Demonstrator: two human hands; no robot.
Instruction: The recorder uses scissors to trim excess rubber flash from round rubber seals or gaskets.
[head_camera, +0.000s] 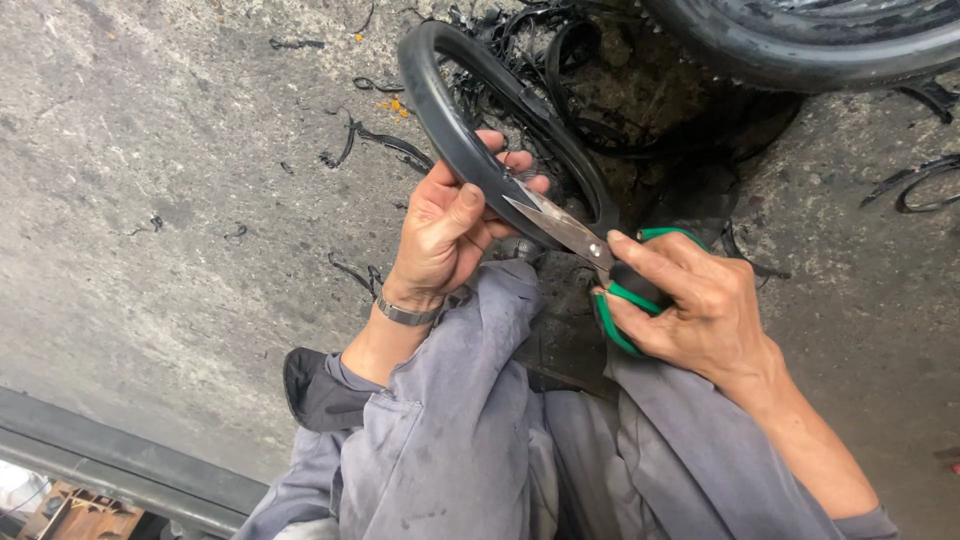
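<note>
Left hand clenched around black rubber ring, holding it above the knees, loop arcing up and right. Right hand grips green-handled scissors, blades parted against the ring's edge just beside left fingers. Rubber trimmings scattered on concrete floor; tyre top right.

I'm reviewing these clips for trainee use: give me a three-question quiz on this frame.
1. Which hand holds the scissors?
2. True or false: the left hand grips the rubber loop.
3. The scissor handles are: A red, B green and black, C yellow.

Key: 1 right hand; 2 true; 3 B.
</note>
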